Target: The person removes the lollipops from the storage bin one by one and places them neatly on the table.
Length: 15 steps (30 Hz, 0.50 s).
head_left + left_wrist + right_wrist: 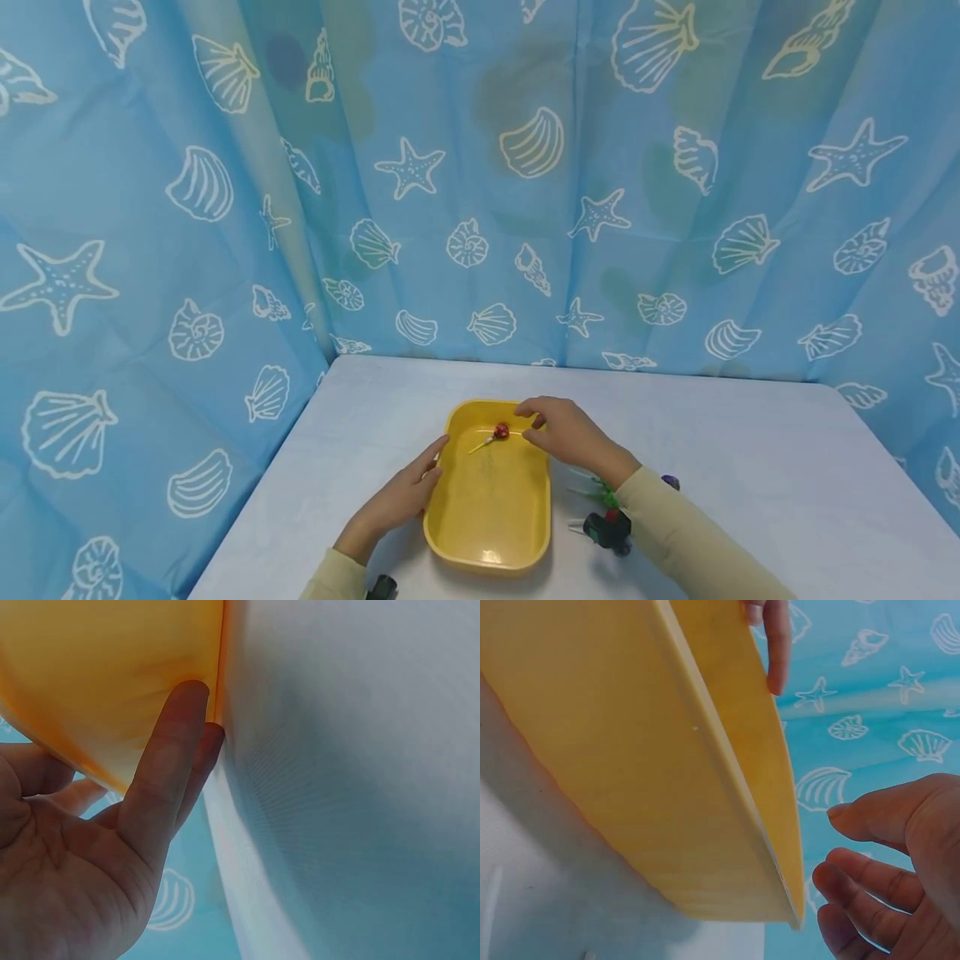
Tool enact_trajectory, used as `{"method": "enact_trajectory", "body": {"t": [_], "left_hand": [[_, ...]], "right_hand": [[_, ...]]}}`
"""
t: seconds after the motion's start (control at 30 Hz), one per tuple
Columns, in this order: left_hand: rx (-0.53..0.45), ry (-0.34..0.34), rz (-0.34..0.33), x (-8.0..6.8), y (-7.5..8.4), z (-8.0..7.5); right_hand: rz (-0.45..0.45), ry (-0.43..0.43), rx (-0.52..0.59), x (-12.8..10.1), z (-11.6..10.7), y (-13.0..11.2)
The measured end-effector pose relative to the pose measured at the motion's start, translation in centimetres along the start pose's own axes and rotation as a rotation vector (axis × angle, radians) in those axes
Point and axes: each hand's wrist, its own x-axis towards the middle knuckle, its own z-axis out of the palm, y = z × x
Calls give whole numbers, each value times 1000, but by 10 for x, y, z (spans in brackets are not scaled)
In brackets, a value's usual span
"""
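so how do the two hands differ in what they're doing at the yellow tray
The left hand rests straight fingers against the outer left wall of the yellow tray; the right hand hangs over the far right rim with fingers loosely curled, holding nothing. The left sits low on the table; the right is raised, near the red-headed pick. Both wear beige sleeves.

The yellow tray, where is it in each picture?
Head view: the yellow tray sits low in the middle, on the table, between the two hands.
Left wrist view: its yellow wall fills the top left, with the left hand touching it with straight fingers.
Right wrist view: it runs across the left and middle, with the right hand beside it.
Shared landmark: the blue seashell curtain.
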Motion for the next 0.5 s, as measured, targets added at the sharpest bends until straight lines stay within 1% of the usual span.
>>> {"method": "enact_trajectory", "body": {"t": [0.2,0.4,0.5], "left_hand": [[8,8,-11,1,1,0],[1,17,-4,1,-1,0],[-1,17,0,1,-1,1]], "right_hand": [[22,-39,-23,12,5,-6],[14,-55,-79,25,12,-10],[26,-72,-111,31,15,-13]]}}
